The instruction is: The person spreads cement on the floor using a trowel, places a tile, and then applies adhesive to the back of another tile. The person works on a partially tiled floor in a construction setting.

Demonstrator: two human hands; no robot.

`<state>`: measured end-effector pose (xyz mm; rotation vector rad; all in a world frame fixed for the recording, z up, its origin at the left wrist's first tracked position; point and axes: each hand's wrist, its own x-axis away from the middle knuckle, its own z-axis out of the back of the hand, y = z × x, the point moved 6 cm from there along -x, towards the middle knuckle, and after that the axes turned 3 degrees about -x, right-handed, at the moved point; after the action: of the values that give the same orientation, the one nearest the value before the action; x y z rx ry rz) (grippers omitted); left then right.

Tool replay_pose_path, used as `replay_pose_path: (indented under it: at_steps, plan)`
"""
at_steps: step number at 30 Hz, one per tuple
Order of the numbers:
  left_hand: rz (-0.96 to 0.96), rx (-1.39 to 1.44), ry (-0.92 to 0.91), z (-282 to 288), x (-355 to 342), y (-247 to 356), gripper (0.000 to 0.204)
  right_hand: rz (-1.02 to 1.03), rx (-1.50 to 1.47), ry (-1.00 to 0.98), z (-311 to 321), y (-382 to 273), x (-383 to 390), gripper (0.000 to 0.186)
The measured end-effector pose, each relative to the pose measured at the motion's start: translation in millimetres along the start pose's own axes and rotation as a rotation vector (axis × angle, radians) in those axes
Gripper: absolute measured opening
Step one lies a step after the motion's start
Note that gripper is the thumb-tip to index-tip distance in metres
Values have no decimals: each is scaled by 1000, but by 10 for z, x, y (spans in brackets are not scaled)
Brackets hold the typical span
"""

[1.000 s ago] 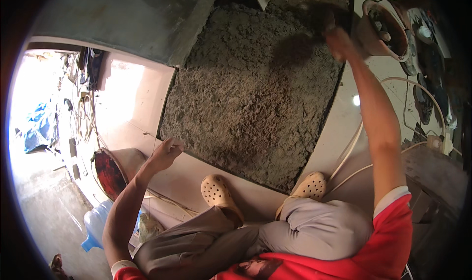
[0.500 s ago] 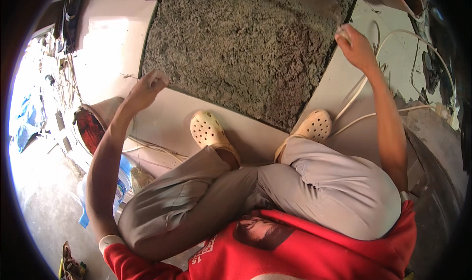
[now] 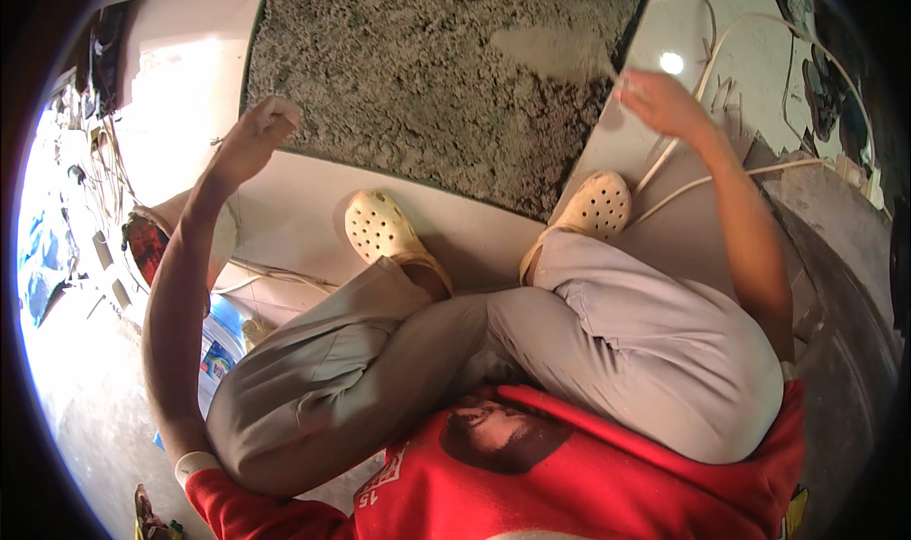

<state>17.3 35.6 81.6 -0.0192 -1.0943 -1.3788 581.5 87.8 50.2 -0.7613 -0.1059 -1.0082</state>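
A bed of rough, damp-looking grey mortar (image 3: 418, 94) lies ahead of my feet, within straight edges. My right hand (image 3: 661, 105) is over its right edge, fingers drawn together, their tips pale and dusty. From those fingertips a blurred, pale grey streak of what looks like powder (image 3: 550, 51) spreads leftward over the mortar. At the near left corner of the bed my left hand (image 3: 254, 137) is raised with its fingers curled in and whitened. What either hand has inside its fingers is hidden.
Pale cream clogs (image 3: 380, 225) stand on the light tiles (image 3: 304, 189) beside the mortar. A bucket (image 3: 152, 244), reddish inside, is behind my left forearm, near a blue plastic package (image 3: 220, 350). Pale cables (image 3: 697, 170) loop across the right side. Loose wires (image 3: 109, 160) hang at far left.
My right hand has moved down and left, and the pale streak over the mortar has a different shape and place. My left hand has shifted left and slightly up. The whole view has shifted a little.
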Motion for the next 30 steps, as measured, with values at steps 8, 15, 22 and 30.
replay_pose_path:
  at_steps: [8,15,22,30]
  plan:
    - [28,-103,25,-1,197,-4,32,-51,124,110,358,86,-88,48]
    - [49,-133,-21,-13,142,-36,37,105,274,-116,515,-423,159,32]
    - [3,-174,-30,11,30,32,43,346,529,-258,516,-818,125,24]
    - [25,-240,-19,-6,90,-36,44,251,818,-449,390,-714,-174,19]
